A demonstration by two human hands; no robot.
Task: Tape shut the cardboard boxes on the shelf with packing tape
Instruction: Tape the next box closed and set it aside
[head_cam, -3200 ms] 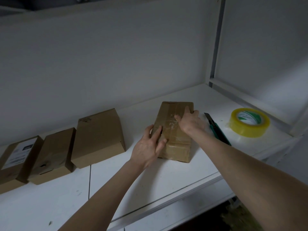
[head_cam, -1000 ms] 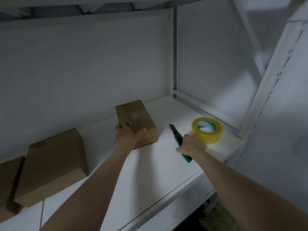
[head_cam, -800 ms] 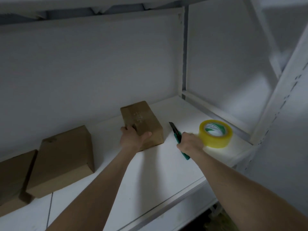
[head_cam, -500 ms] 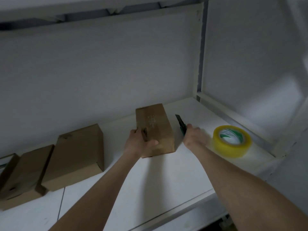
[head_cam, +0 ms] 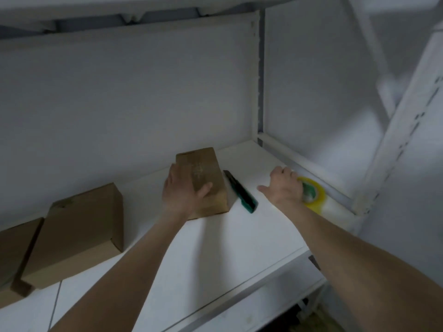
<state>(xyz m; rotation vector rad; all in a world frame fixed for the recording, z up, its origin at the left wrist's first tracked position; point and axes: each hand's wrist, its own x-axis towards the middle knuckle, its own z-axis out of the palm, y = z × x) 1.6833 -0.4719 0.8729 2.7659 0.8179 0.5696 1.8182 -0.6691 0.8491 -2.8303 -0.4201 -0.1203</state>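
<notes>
A small cardboard box (head_cam: 206, 173) lies on the white shelf (head_cam: 227, 240), its top streaked with clear tape. My left hand (head_cam: 183, 191) grips its near left end, thumb across the top. To the right, the yellow roll of packing tape (head_cam: 315, 196) sits near the shelf's right corner. My right hand (head_cam: 284, 186) lies over the roll, fingers reaching onto its far side, thumb spread to the left; I cannot tell if the fingers close on it. A green utility knife (head_cam: 242, 192) lies between box and roll.
A larger cardboard box (head_cam: 79, 228) lies at the left, and another box (head_cam: 14, 245) is cut by the left edge. White back wall, a right side rail (head_cam: 299, 167) and an upright post (head_cam: 398, 130) bound the shelf.
My right hand left the knife and moved right onto the tape roll. My left hand kept hold of the small box, which now lies straighter, close beside the knife.
</notes>
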